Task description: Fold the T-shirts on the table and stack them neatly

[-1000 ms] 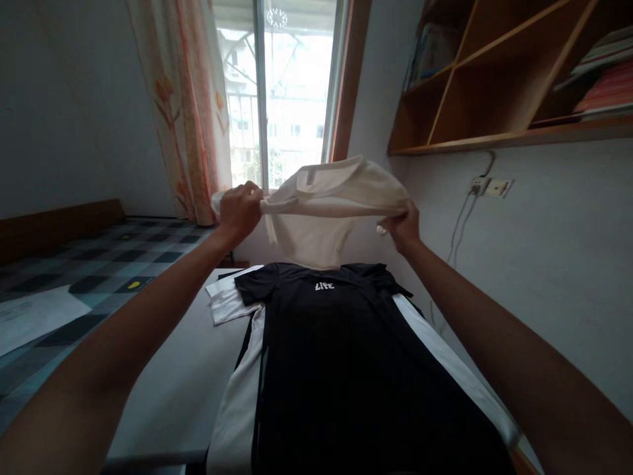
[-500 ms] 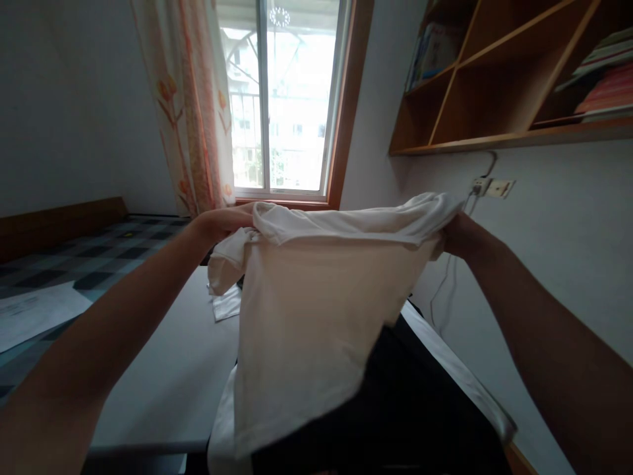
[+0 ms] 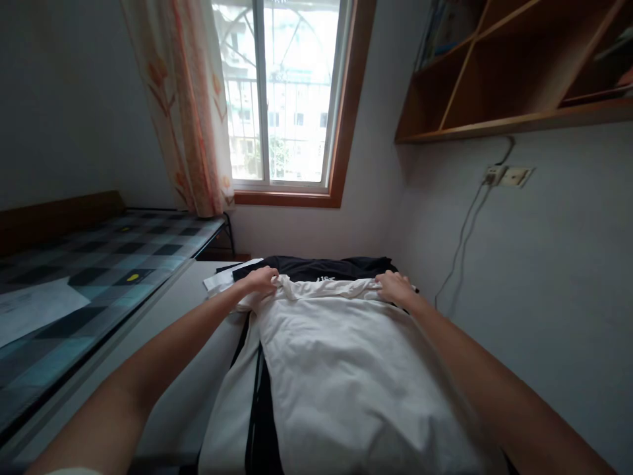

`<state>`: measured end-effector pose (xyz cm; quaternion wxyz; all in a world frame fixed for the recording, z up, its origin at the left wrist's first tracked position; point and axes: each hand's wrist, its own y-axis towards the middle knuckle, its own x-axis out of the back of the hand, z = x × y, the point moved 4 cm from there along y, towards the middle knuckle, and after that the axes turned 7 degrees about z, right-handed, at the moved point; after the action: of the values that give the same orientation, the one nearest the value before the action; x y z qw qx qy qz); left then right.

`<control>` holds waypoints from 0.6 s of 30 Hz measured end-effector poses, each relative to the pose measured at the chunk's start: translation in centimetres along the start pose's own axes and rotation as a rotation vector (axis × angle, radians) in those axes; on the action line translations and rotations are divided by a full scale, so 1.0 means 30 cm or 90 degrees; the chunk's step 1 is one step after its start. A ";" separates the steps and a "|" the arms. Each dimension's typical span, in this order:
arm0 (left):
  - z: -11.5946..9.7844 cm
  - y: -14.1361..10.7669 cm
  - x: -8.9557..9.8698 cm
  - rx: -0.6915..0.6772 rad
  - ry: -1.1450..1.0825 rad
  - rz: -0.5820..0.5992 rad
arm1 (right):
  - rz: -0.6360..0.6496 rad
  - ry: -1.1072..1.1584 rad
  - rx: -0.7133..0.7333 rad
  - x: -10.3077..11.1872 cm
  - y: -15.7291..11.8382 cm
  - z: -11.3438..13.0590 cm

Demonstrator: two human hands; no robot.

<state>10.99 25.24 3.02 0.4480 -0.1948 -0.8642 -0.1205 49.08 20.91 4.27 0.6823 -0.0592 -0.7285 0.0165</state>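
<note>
A white T-shirt [image 3: 341, 369] lies spread toward me over other clothes, its far edge bunched. My left hand [image 3: 261, 280] is closed on that edge at the left. At the right end of the same edge, my right hand [image 3: 395, 288] grips the cloth. Beyond both hands lies a dark garment [image 3: 316, 266] with pale lettering. Left of the T-shirt, a strip of white and black cloth [image 3: 232, 402] shows from underneath. Part of another white cloth [image 3: 227, 277] sits by my left hand.
A pale table [image 3: 173, 369] carries the clothes. To its left stands a bed with a checked cover [image 3: 163, 251] and a paper sheet [image 3: 39, 307]. A wooden shelf [image 3: 494, 122] juts from the right wall above a socket [image 3: 514, 176] with hanging cords [image 3: 463, 237]. A window and curtain [image 3: 185, 132] are ahead.
Both hands have come down and closer together with the T-shirt. It hung in the air before and now lies over the clothes, covering most of the black cloth beneath.
</note>
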 end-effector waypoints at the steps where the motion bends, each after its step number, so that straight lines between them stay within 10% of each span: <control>1: 0.008 0.020 -0.010 -0.006 0.007 0.010 | -0.005 0.014 0.039 -0.006 0.013 0.017; 8: 0.049 0.118 -0.070 -0.145 0.038 0.069 | 0.092 0.290 0.141 -0.098 0.100 0.084; 13: 0.092 0.139 -0.054 -0.043 -0.157 0.027 | 0.085 0.701 0.077 -0.117 0.162 0.098; 18: 0.116 0.211 0.059 0.064 -0.305 -0.194 | -0.099 1.065 0.029 -0.041 0.288 0.095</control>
<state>10.36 32.65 2.69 0.2169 -0.0629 -0.9696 -0.0942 46.87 29.51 1.94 0.9977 0.0123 0.0161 -0.0654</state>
